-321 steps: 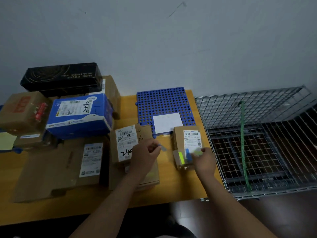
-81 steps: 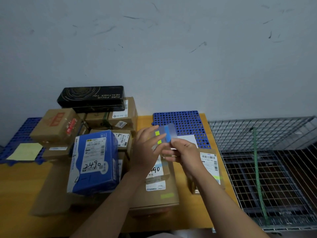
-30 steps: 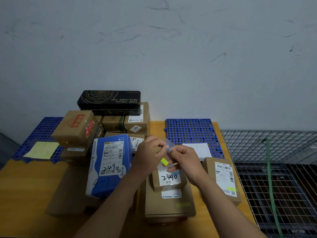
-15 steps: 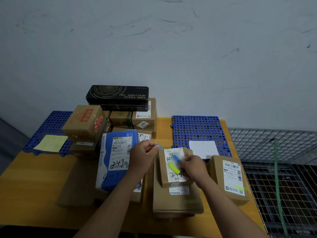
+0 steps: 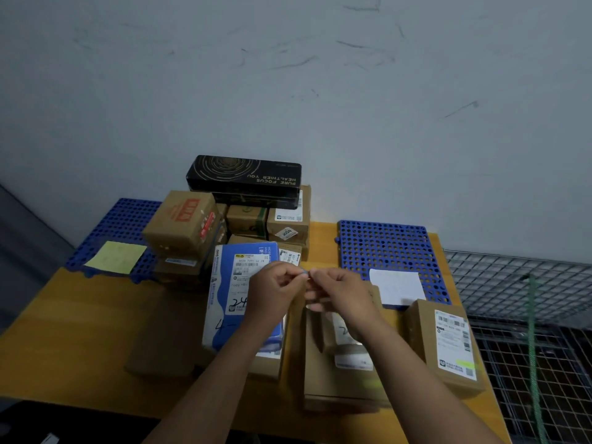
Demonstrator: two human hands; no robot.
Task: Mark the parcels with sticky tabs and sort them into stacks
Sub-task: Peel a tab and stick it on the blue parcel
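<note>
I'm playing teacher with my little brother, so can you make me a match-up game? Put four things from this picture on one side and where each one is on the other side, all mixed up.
Things:
1. black box
2. yellow note
3. white paper
4. blue tab

Places:
A. on the right mat
B. pinched between left grip and right grip
C. on top of the pile
D. on the left mat

Pairs: 1-C, 2-D, 3-A, 4-B.
</note>
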